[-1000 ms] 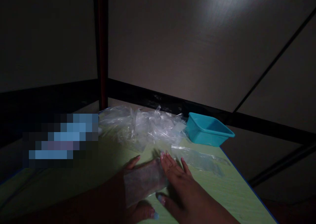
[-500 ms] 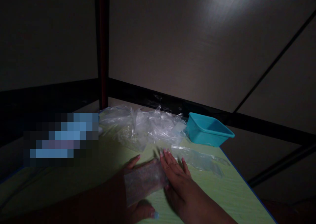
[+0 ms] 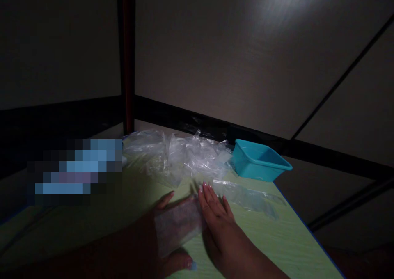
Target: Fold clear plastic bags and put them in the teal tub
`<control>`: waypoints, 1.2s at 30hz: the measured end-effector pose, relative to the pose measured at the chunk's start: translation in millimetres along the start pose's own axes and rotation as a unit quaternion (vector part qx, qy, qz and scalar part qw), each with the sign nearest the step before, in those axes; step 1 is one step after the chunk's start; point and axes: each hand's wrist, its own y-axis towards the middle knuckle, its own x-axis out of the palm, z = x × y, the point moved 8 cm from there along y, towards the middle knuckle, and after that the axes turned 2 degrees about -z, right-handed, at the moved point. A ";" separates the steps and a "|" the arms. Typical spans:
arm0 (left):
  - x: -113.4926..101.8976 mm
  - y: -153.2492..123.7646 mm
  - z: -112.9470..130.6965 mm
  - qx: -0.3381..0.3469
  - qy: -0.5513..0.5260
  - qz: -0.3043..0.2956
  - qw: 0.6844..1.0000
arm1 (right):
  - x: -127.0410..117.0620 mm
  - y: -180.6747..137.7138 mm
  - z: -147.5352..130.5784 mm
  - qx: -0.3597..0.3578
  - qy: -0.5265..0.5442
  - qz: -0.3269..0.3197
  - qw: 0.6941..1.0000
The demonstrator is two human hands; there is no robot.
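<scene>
The left hand lies flat and open on the green table, its fingers covered by a cloudy translucent bag (whether they are inside it or merely under it, I cannot tell). The right hand is open too, palm down, pressing against the bag's right edge. Just past the right fingertips lies a flat clear sleeve. Farther out sit a crumpled heap of clear plastic and, to its right, a teal tub.
</scene>
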 end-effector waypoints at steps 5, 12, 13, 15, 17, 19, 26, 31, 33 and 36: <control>-1.2 0.9 -1.7 0.003 -0.017 -0.007 1.000 | 1.1 2.1 0.6 0.008 0.000 -0.009 1.000; -1.8 5.5 -1.2 -0.022 -0.036 -0.028 0.999 | 2.1 1.8 11.8 0.061 -0.017 -0.005 0.998; -1.0 6.5 -1.8 -0.030 -0.044 -0.042 0.998 | 1.7 1.6 13.7 0.070 -0.025 -0.004 0.997; -0.7 8.4 -2.0 -0.038 -0.062 -0.059 0.996 | 0.6 1.3 17.1 0.085 -0.045 -0.004 0.995; -4.0 9.9 -4.6 -0.056 -0.080 -0.038 0.995 | -0.5 1.0 19.6 0.095 -0.064 -0.005 0.993; -10.3 9.8 -13.1 -0.101 -0.105 0.030 0.989 | -0.9 0.7 21.7 0.105 -0.075 -0.008 0.992; -14.0 2.8 -50.5 -0.267 -0.178 0.191 0.928 | -0.9 0.8 21.6 0.118 -0.090 -0.017 0.989; -16.5 6.4 -53.2 -0.248 -0.143 0.192 0.939 | -0.6 2.6 20.7 0.121 -0.103 -0.027 0.987; -16.4 5.2 -53.4 -0.246 -0.129 0.198 0.940 | -0.2 3.0 21.3 0.124 -0.105 -0.028 0.986; -14.8 3.3 -54.2 -0.252 -0.132 0.204 0.937 | -0.6 2.6 21.6 0.122 -0.095 -0.015 0.988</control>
